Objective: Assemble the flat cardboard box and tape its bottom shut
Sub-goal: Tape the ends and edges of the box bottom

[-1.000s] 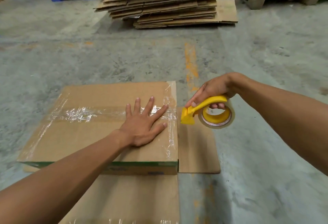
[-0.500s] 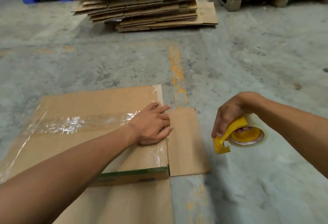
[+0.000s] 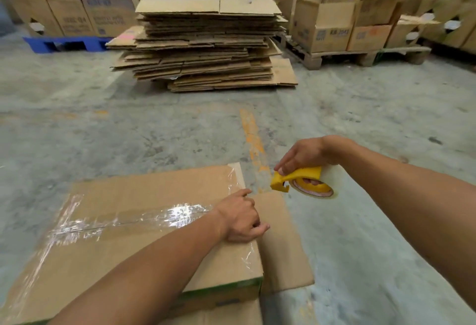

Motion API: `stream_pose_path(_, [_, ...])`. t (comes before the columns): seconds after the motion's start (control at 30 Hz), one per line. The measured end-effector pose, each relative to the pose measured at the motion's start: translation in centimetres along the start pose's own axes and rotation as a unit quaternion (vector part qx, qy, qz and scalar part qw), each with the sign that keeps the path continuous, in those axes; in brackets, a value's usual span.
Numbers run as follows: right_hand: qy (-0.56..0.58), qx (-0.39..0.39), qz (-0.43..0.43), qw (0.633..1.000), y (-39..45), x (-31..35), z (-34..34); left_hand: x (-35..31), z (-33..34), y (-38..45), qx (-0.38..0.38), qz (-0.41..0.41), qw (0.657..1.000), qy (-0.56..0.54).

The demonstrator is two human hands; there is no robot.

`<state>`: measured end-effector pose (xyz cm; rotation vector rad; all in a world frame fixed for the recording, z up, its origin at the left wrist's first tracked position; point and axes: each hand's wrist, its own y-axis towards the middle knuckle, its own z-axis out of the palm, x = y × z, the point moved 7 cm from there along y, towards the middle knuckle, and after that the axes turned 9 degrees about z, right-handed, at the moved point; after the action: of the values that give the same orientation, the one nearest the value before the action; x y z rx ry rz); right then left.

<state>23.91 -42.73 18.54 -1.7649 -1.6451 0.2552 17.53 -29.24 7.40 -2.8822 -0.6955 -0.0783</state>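
Observation:
The cardboard box (image 3: pixel 123 221) stands upside down on the floor in front of me, its bottom flaps closed. Clear shiny tape (image 3: pixel 144 219) runs along the middle seam and down both side edges. My left hand (image 3: pixel 240 219) rests curled on the box's right edge, fingers at the tape's end, holding nothing. My right hand (image 3: pixel 306 154) grips the yellow tape dispenser (image 3: pixel 301 180) by its handle, just right of the box's far right corner and above the floor. One box flap (image 3: pixel 280 244) lies flat on the floor to the right.
A tall stack of flat cardboard sheets (image 3: pixel 203 41) sits ahead on the concrete floor. Behind it stand cartons on a wooden pallet (image 3: pixel 360 56) at the right and a blue pallet (image 3: pixel 64 43) at the left. An orange line (image 3: pixel 251 136) marks the floor.
My left hand went from flat on the box top to curled at its right edge. My right hand dropped the dispenser toward the floor, then lifted it back near the box corner. My head tilted up.

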Motion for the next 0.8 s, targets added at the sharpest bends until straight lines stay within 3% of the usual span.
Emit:
stream_pose_path(0.1, [0.079, -0.044, -0.044, 0.995, -1.8, 2.9, -1.3, 1.6, -1.3, -1.5, -0.058, -0.060, 0.980, -0.181])
stream_pose_path(0.2, [0.223, -0.013, -0.104, 0.969, -3.4, 5.0, -1.6, 6.5, -3.7, -5.8, -0.188, -0.194, 0.908, -0.321])
stream_pose_path(0.27, [0.301, 0.044, -0.142, 0.942, -4.6, 6.2, -1.0, 9.3, -4.9, -9.9, -0.213, -0.276, 0.817, -0.460])
stream_pose_path(0.37, [0.361, 0.127, -0.166, 0.909, -6.2, 7.9, -0.2, 10.3, -6.4, -14.9, -0.180, -0.336, 0.673, -0.634])
stream_pose_path(0.4, [0.372, 0.155, -0.170, 0.899, -6.8, 8.5, 0.1, 9.9, -7.0, -16.1, -0.182, -0.339, 0.627, -0.677])
stream_pose_path(0.5, [0.379, 0.217, -0.210, 0.875, -8.2, 10.4, 0.4, 7.4, -8.9, -17.3, -0.215, -0.271, 0.442, -0.828])
stream_pose_path(0.53, [0.378, 0.228, -0.222, 0.870, -8.5, 10.9, 0.4, 6.5, -9.6, -17.3, -0.218, -0.245, 0.405, -0.853])
stream_pose_path(0.6, [0.383, 0.245, -0.238, 0.858, -8.9, 11.6, 0.4, 5.3, -10.8, -17.2, -0.217, -0.218, 0.386, -0.870])
stream_pose_path(0.8, [0.432, 0.224, -0.252, 0.837, -9.4, 11.2, -0.3, 3.8, -13.1, -16.5, -0.215, -0.182, 0.379, -0.882])
